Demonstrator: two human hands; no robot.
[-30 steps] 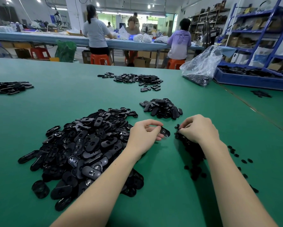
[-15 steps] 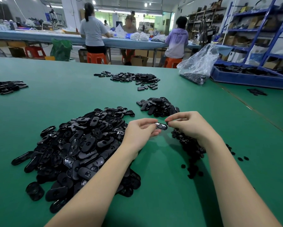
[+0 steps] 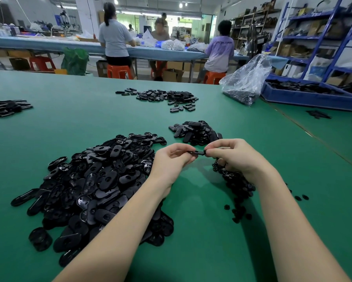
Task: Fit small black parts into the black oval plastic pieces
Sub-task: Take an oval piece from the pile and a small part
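Both hands up off bench now, met at mid-bench above green mat; our left hand (image 3: 171, 159) pinching oval piece (image 3: 197, 153), right hand (image 3: 232, 157) pinching its other end, pressing small part in, we judge; big pile (image 3: 93, 180) near left edge waits

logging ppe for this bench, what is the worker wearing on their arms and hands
Nothing that shows. Both forearms are bare up to the frame's lower edge, with no sleeve or cuff in view. The left hand and the right hand are bare too: no gloves, finger cots, rings, watch or wristband can be seen.
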